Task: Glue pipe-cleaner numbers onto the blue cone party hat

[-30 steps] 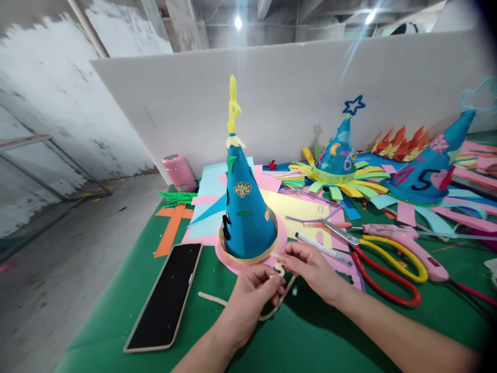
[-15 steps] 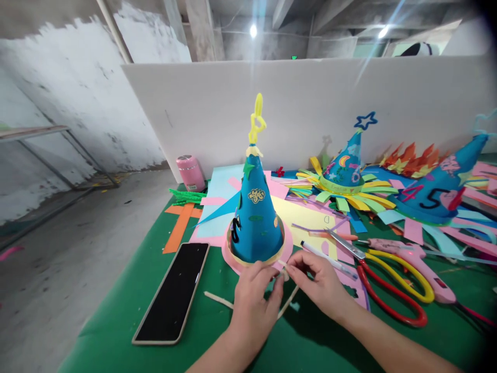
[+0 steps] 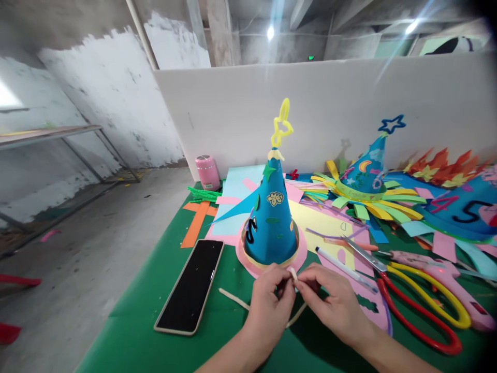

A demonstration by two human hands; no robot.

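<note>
My left hand (image 3: 272, 299) and my right hand (image 3: 331, 296) meet in front of a blue paper cone hat (image 3: 269, 230). Both pinch a cream pipe cleaner (image 3: 235, 299) at a small bent part between the fingertips. One straight end of it sticks out left of my left hand, and another length shows below, between the hands. Part of it is hidden by the fingers. The hat stands upright on a pink round brim (image 3: 248, 267), with a yellow bent pipe cleaner shape (image 3: 282, 124) on its tip.
A phone (image 3: 190, 287) lies at the left. On the right are red-and-yellow scissors (image 3: 417, 311), a white pen (image 3: 345, 269) and a pink glue gun (image 3: 442, 272). Behind stand a pink flask (image 3: 207, 173), green pipe cleaners (image 3: 204, 195) and another star-topped hat (image 3: 365, 168). A white board (image 3: 233, 114) closes the back.
The view has swung a little to the left, so things sit farther right. My hands have drawn closer together, and the bent bit of the pipe cleaner now points up between the fingertips.
</note>
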